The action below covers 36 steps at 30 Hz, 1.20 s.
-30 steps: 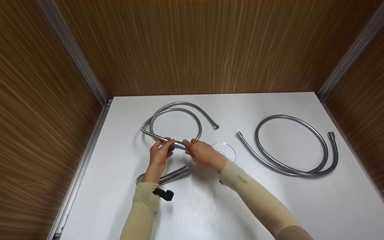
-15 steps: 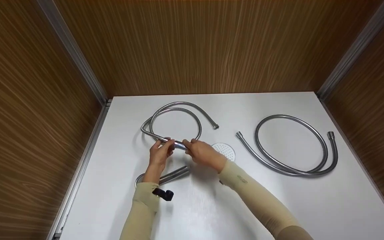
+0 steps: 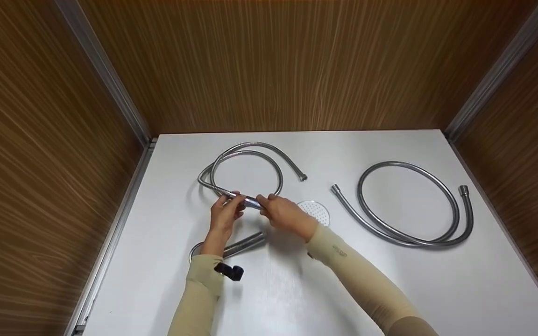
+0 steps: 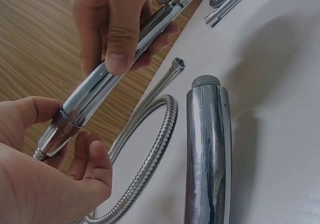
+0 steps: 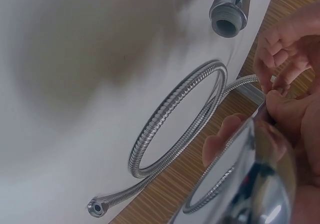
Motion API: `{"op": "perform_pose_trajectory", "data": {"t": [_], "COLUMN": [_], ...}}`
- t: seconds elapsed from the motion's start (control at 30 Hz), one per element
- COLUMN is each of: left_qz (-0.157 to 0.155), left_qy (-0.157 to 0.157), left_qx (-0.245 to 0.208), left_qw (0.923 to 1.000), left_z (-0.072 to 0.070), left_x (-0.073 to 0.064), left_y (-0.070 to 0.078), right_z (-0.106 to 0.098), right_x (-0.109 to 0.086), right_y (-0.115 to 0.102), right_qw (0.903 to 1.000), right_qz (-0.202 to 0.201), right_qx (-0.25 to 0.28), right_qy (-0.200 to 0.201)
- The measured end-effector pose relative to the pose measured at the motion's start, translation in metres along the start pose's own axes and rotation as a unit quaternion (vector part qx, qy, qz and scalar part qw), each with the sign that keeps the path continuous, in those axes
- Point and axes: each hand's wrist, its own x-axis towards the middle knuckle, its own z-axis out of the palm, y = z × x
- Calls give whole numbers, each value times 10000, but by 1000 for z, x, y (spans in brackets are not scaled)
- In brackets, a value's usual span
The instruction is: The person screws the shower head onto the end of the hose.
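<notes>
In the head view my right hand [image 3: 285, 213] grips the chrome handle of a shower head [image 3: 253, 203], whose white round spray face [image 3: 314, 211] shows past the wrist. My left hand [image 3: 224, 215] pinches the end nut [image 4: 54, 136] of a metal shower hose [image 3: 276, 170] at the bottom of that handle. Nut and handle meet in line in the left wrist view. The rest of this hose lies looped on the table behind the hands, its free end [image 3: 302, 177] pointing right. A curved chrome back fills the near part of the right wrist view.
A second chrome handle [image 3: 245, 243] with a threaded end [image 4: 206, 81] lies below the hands, partly hidden by the left wrist. Another coiled shower hose [image 3: 456, 219] lies on the right of the white table [image 3: 287, 298]. Wood-grain panels [image 3: 297, 65] stand on three sides.
</notes>
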Motion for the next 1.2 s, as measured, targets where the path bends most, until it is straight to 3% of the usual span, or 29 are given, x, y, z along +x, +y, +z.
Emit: {"op": "perform_pose_trajectory", "data": {"t": [0.87,1.2], "left_qz": [103,80], "left_qy": [26,6], "left_qx": [41,-124], "left_qw": [9999,9999], "left_z": [3,3], "left_x": [0,0], "left_y": [-2,-1], "right_z": [0,-1], "right_x": [-2,-2], "right_y": [1,1], "right_qw": [9998,10000], "right_qz": [-94,-23], "right_qx": [-39,14], "right_qy": [166,57]}}
